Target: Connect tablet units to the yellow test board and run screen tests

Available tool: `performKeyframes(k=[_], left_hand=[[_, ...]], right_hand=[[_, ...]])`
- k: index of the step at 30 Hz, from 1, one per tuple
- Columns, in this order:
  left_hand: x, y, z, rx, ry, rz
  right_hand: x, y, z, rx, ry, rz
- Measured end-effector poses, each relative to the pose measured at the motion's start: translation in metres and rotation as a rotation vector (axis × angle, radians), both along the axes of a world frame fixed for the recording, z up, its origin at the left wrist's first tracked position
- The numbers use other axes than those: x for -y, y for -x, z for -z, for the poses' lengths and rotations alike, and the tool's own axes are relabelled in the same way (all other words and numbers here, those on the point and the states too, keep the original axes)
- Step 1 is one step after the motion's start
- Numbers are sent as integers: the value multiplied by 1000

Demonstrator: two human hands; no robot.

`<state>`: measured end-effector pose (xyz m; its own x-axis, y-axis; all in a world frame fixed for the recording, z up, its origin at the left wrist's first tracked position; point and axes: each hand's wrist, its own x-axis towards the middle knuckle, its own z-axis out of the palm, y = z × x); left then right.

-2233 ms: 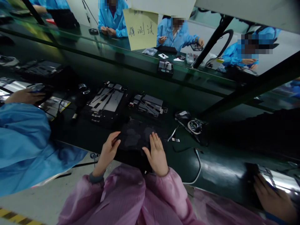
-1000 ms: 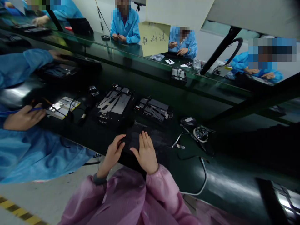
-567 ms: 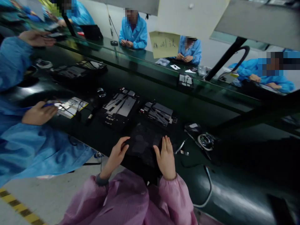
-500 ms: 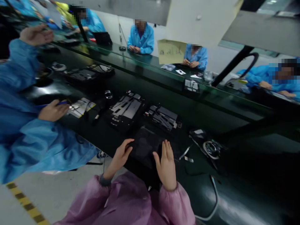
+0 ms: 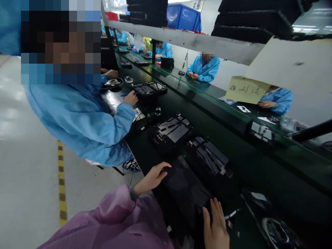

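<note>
A dark, flat, tablet-like panel lies on the bench in front of me, with a faintly mottled glossy face. My left hand rests at its left edge, fingers stretched and thumb apart, touching the corner. At the opposite end, my right hand lies along the edge with straight fingers and the thumb spread over the surface. Just beyond the panel sits an opened device with ribbon strips and grey blocks showing. Another opened device is to its left.
A co-worker in a blue smock works close on my left, one hand holding a blue tool. A coiled cable and small pale strips lie to the right. Above runs a shelf bearing black trays and a blue bin.
My view has swung to the left, so the bench appears shifted right and the co-worker shows more fully. Both hands stay at the panel's edges.
</note>
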<state>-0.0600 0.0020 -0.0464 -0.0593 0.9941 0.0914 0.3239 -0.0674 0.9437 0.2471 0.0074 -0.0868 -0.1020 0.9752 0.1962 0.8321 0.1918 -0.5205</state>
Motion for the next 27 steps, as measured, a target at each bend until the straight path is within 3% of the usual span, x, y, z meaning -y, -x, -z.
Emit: performKeyframes(k=[4,10,13,17,21,24,27], left_hand=[[-2,0,-2,-16,-16,-8],[-4,-1,3,-19,-107,-13],[-5,0,6,-13,-143,8],[-2,0,5,-1,-127,-1],[1,-1,5,-22,-78,-17],[1,1,10,-51,-45,-20],[0,4,18,-69,-30,-25]], right_hand=[[4,20,-3,-14,-135,-124],[12,96,-10,38,-282,-558],[15,128,-7,35,-325,-635],[5,122,1,40,-323,-537],[-2,61,8,95,-233,-278],[10,16,5,93,-123,-62],[29,-4,-5,66,-58,92]])
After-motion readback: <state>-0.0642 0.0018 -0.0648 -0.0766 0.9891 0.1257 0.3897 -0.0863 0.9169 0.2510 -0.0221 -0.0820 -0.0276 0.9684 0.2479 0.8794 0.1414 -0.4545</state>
